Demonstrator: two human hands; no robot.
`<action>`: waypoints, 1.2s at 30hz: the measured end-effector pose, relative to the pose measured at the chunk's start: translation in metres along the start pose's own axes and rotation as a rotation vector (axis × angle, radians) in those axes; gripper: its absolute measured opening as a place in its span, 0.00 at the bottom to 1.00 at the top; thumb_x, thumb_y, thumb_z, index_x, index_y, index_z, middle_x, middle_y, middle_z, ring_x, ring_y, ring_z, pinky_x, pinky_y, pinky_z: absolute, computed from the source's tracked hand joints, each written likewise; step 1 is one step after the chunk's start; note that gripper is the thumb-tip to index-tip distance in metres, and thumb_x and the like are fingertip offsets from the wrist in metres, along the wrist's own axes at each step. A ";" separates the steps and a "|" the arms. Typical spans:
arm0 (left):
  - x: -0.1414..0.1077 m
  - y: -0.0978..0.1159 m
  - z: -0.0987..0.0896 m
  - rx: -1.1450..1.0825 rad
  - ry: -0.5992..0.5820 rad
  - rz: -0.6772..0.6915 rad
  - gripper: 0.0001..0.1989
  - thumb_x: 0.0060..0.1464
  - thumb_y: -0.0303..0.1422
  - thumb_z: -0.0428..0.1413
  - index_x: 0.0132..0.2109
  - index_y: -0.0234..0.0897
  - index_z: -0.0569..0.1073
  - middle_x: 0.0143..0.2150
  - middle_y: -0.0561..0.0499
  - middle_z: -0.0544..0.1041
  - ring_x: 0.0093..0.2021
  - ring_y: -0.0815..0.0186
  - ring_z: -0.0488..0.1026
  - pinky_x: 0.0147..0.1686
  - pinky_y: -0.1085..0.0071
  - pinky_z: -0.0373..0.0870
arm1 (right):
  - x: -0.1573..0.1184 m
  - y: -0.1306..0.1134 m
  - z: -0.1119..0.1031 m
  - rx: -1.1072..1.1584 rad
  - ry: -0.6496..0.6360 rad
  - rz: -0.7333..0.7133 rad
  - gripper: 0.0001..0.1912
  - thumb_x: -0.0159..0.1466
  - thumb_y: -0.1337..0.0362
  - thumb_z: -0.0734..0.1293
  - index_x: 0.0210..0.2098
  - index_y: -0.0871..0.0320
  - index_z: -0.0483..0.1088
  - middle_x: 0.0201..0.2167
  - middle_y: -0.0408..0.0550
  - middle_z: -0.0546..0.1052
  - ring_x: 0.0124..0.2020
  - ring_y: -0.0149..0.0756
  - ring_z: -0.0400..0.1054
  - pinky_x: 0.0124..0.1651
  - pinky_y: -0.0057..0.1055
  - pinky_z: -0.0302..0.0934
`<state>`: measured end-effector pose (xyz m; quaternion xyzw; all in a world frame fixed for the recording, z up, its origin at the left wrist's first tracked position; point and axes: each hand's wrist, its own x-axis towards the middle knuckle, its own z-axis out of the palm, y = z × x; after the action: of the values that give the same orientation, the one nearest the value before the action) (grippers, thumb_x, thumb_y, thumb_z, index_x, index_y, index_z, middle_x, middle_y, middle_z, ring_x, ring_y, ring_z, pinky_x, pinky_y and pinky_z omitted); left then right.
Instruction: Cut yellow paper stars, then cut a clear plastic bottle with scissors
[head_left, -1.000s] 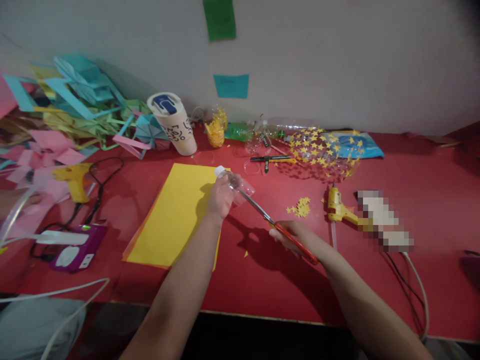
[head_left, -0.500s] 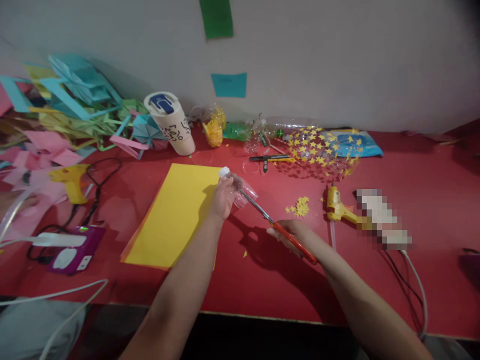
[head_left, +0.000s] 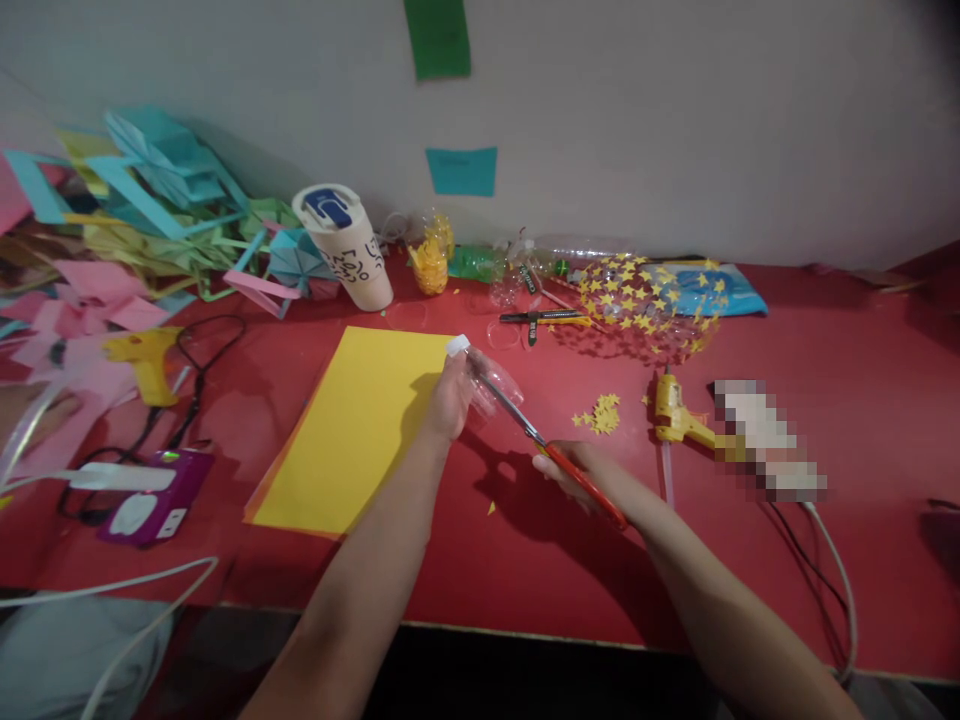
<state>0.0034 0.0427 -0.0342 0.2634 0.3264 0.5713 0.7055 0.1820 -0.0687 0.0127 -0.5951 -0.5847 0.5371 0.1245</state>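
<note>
My left hand (head_left: pixel 452 395) is closed around a clear plastic bottle piece (head_left: pixel 501 385) with a white cap (head_left: pixel 457 345) at its upper end. In my right hand (head_left: pixel 577 470) are scissors (head_left: pixel 581 478) with red handles. Their metal blades point up and left and lie against the bottle piece; whether they cut into it is too fine to tell. A stack of yellow paper (head_left: pixel 352 420) lies left of the bottle piece, partly under my left forearm. Small yellow paper stars (head_left: pixel 602 413) lie in a pile beyond my right hand.
A yellow glue gun (head_left: pixel 679 415) lies at right beside a pixelated object with a cable. Another glue gun (head_left: pixel 142 360), a purple power strip (head_left: pixel 154 500) and folded paper shapes (head_left: pixel 172 190) fill the left. A white tumbler (head_left: pixel 349 250) and a star-covered clear bottle (head_left: pixel 649 305) stand behind.
My left hand and the capped bottle piece have shifted slightly to the right in view. The scissors' handles have moved a little left. Both holds stay the same.
</note>
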 end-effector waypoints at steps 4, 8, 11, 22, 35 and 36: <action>0.001 0.000 -0.001 0.004 0.011 0.013 0.09 0.61 0.36 0.54 0.33 0.38 0.72 0.29 0.54 0.73 0.31 0.70 0.69 0.40 0.71 0.65 | 0.003 0.002 0.001 0.003 0.043 0.010 0.30 0.56 0.33 0.61 0.21 0.52 0.54 0.14 0.36 0.57 0.16 0.28 0.52 0.20 0.27 0.46; 0.003 -0.001 -0.003 0.014 0.028 0.033 0.09 0.62 0.35 0.53 0.33 0.39 0.72 0.28 0.54 0.73 0.30 0.70 0.68 0.39 0.71 0.64 | 0.006 0.003 0.002 -0.019 0.079 0.025 0.30 0.55 0.34 0.63 0.19 0.53 0.54 0.14 0.37 0.56 0.16 0.27 0.52 0.20 0.27 0.45; 0.004 -0.001 -0.004 0.020 0.016 0.052 0.12 0.63 0.34 0.50 0.32 0.39 0.72 0.28 0.53 0.73 0.30 0.69 0.68 0.38 0.71 0.64 | 0.008 0.003 0.003 -0.025 0.089 0.013 0.30 0.54 0.33 0.63 0.19 0.53 0.55 0.14 0.37 0.57 0.16 0.27 0.51 0.20 0.27 0.45; 0.000 -0.008 0.001 0.011 -0.005 0.036 0.12 0.62 0.38 0.51 0.33 0.38 0.74 0.29 0.53 0.72 0.32 0.67 0.69 0.46 0.67 0.65 | 0.005 0.005 0.003 0.020 0.019 0.005 0.30 0.57 0.33 0.61 0.22 0.52 0.54 0.12 0.35 0.57 0.15 0.27 0.51 0.19 0.27 0.46; 0.002 -0.010 0.002 0.025 0.033 0.036 0.14 0.63 0.36 0.50 0.32 0.40 0.75 0.29 0.52 0.75 0.33 0.66 0.72 0.45 0.69 0.66 | 0.007 0.006 0.003 0.031 0.062 0.027 0.30 0.55 0.32 0.62 0.21 0.52 0.55 0.14 0.35 0.56 0.15 0.27 0.52 0.19 0.27 0.46; 0.002 -0.011 0.002 0.029 0.031 0.032 0.13 0.62 0.36 0.51 0.32 0.41 0.75 0.29 0.52 0.75 0.33 0.66 0.73 0.46 0.69 0.66 | 0.006 0.005 0.003 0.036 0.049 0.023 0.30 0.55 0.32 0.62 0.22 0.52 0.54 0.13 0.35 0.56 0.15 0.27 0.52 0.19 0.27 0.47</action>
<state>0.0121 0.0422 -0.0419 0.2698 0.3415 0.5817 0.6872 0.1812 -0.0660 0.0045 -0.6123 -0.5649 0.5343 0.1433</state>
